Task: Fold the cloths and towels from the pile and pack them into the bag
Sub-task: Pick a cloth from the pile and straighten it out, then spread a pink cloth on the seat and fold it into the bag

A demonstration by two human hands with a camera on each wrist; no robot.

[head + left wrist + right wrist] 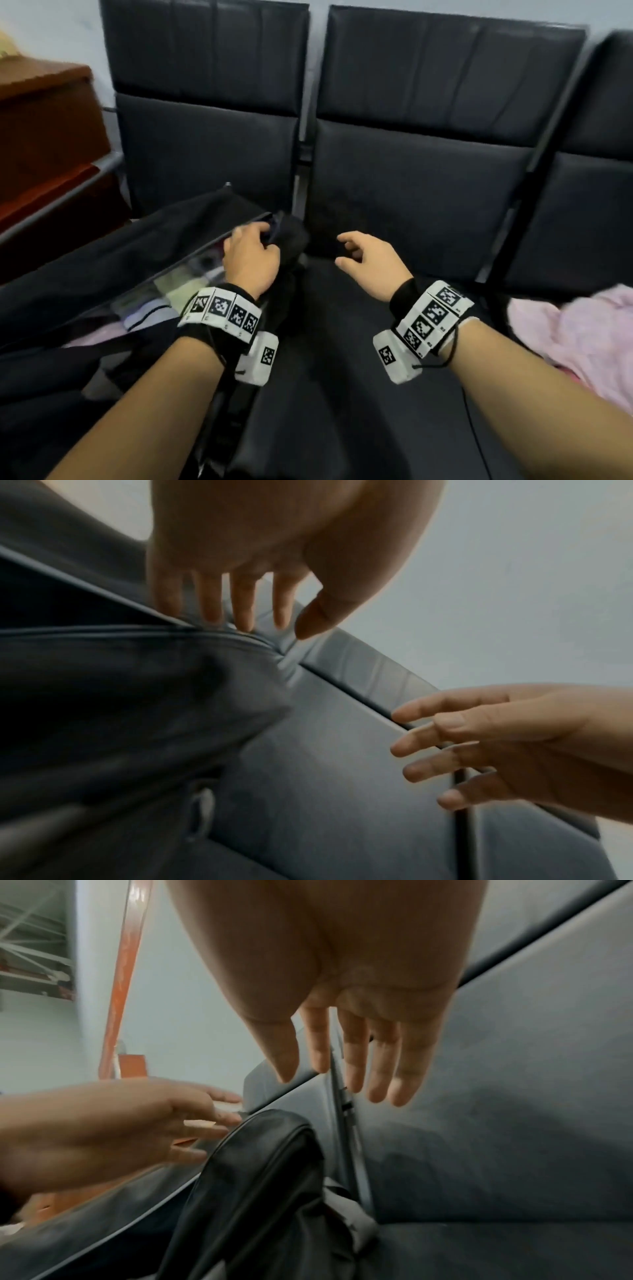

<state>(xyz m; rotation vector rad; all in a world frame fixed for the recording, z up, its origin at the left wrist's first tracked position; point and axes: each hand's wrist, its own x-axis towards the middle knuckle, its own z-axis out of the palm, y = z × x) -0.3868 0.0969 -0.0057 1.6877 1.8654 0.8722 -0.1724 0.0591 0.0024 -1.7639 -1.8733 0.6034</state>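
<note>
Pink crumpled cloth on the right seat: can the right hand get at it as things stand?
Probably yes: the right hand hangs open and empty over the black seat, and nothing lies between it and the pink crumpled cloth.

Both forearms reach fwd, roughly parallel, a marker band w/ small white box on each wrist. Left hand (251,255) is palm down, fingers (245,607) pointing down and loosely spread, thumb apart; whether they pinch anything is hard to tell through the blur. Right hand (368,258) hangs in the air, palm down, fingers (354,1053) straight and slightly spread, holding nothing.
</note>
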